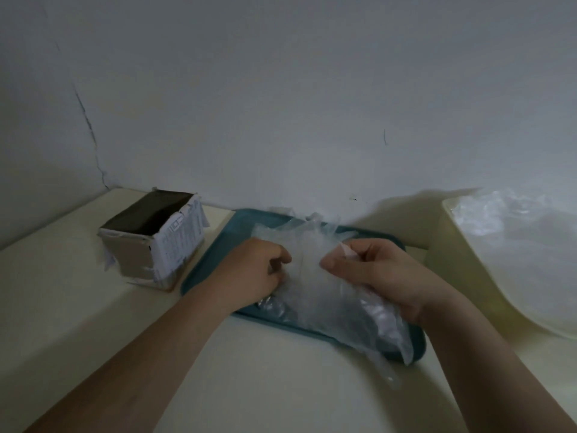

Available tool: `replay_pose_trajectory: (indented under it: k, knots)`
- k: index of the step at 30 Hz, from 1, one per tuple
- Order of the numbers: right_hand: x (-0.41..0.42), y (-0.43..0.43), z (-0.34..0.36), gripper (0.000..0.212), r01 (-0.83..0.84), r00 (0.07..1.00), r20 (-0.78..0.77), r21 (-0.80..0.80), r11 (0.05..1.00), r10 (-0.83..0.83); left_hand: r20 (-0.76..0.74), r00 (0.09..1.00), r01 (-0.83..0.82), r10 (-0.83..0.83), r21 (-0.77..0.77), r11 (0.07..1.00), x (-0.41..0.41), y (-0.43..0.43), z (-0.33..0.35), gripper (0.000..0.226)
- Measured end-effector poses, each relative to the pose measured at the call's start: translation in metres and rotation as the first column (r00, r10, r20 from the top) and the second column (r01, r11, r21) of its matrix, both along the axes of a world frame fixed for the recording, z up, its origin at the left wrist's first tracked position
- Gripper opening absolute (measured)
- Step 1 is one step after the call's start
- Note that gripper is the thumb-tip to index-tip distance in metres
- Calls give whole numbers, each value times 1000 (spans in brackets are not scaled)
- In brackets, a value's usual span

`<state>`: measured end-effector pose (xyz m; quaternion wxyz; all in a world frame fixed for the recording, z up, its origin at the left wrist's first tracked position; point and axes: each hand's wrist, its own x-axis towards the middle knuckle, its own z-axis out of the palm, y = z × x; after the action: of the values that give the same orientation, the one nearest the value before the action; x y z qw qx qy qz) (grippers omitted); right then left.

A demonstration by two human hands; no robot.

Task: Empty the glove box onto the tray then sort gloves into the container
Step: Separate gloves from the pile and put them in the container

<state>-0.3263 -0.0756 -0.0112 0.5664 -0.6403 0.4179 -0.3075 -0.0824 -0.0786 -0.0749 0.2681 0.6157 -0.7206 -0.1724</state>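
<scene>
Both hands are down in the middle of the frame, working the same heap of clear plastic gloves [315, 276]. The left hand [249, 270] is curled nearly closed, fingertips pinching the film at the heap's left side. The right hand [371, 273] is half closed, thumb and fingers gripping a fold of the film, with the heel of the hand pressed on the heap.

The gloves lie on a teal tray [218, 260], one trailing over its lower right edge. Left of the tray stands the torn cardboard glove box [156, 242], top open, inside dark. At the right edge of the frame a pale container [449, 260] holds more crumpled clear plastic.

All of it rests on a cream table [265, 370] against a grey-white wall [281, 89] with a crack running down at upper left.
</scene>
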Motion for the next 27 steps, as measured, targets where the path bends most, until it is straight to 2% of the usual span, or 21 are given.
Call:
replay_pose_trajectory:
  k: [2, 4, 6, 8, 10, 14, 16, 19, 21, 24, 27]
  knots:
    - [-3, 0, 0, 18, -33, 999, -32, -45, 998, 31, -13, 1000, 3, -3, -14, 1000, 1, -1, 4, 8]
    - [-7, 0, 3, 30, -101, 988, -130, -136, 986, 83, -36, 999, 9, -10, -39, 999, 3, -2, 9, 11]
    - [-10, 3, 10, 19, -190, 960, -238, -181, 965, 145, 31, 999, 35, -35, -20, 999, 6, -2, 11, 4]
    - [-10, 6, 16, 13, -227, 943, -288, -187, 956, 168, 120, 991, 48, -54, 45, 998, 6, 0, 8, 27]
    - [-8, 7, 16, 24, -206, 946, -287, -167, 964, 153, 80, 996, 29, -36, 80, 996, 5, 1, 6, 33]
    - [-2, 6, 11, 34, -95, 965, -261, -225, 970, 34, 123, 992, 15, -15, -2, 1000, 4, -1, 8, 8]
    - [-1, 6, 13, 39, -70, 969, -249, -238, 969, 9, 76, 997, 3, -3, -7, 1000, 6, 0, 13, 7]
    - [-2, 9, 16, 40, -177, 947, -310, -269, 947, 89, -25, 998, -55, 54, -44, 997, 6, 5, 28, 14]
    - [0, 14, 19, 33, -215, 945, -299, -269, 939, 130, -151, 984, -107, 97, -58, 993, 5, 8, 40, 12]
    - [7, 21, 25, 23, -242, 943, -319, -453, 858, 98, -324, 940, -135, 111, -52, 989, -1, 16, 58, 10]
    - [10, 27, 31, 26, -238, 954, -289, -583, 777, 76, -467, 880, -80, 87, 34, 996, -6, 25, 70, 5]
